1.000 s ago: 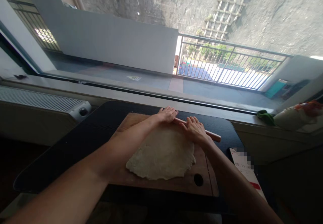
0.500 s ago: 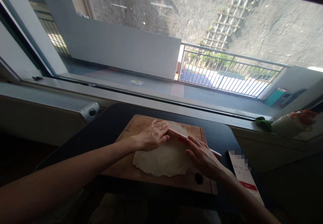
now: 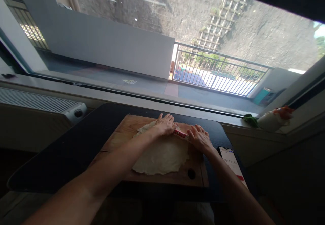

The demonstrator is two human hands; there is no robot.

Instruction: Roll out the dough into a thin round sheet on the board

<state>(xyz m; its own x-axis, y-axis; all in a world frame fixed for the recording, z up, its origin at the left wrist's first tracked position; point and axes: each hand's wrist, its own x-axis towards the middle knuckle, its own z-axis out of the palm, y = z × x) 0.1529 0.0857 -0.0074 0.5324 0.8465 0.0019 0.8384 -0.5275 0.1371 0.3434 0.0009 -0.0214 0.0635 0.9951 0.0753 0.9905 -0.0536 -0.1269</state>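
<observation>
A flat, ragged-edged sheet of dough point(image 3: 161, 155) lies on a wooden cutting board point(image 3: 122, 130). Across its far part runs a slim rolling pin point(image 3: 181, 134), pale with red marking; only the stretch between my hands shows. My left hand point(image 3: 165, 124) lies palm down on the pin's left part, its fingers stretched forward. On the pin's right part rests my right hand point(image 3: 199, 137), near the board's right edge, with fingers extended and slightly apart. Both palms touch the pin from above rather than wrapping round it, and they hide its ends.
The board sits on a dark table point(image 3: 73, 147) against a window sill. A phone point(image 3: 232, 164) showing a timer lies right of the board. A radiator point(image 3: 61, 108) stands at left. On the sill at right are a green cloth point(image 3: 251, 119) and a white pot point(image 3: 270, 122).
Both hands have moved forward over the pin toward the board's far edge. The pin has turned, bringing more red marking into sight. My view has swung slightly right.
</observation>
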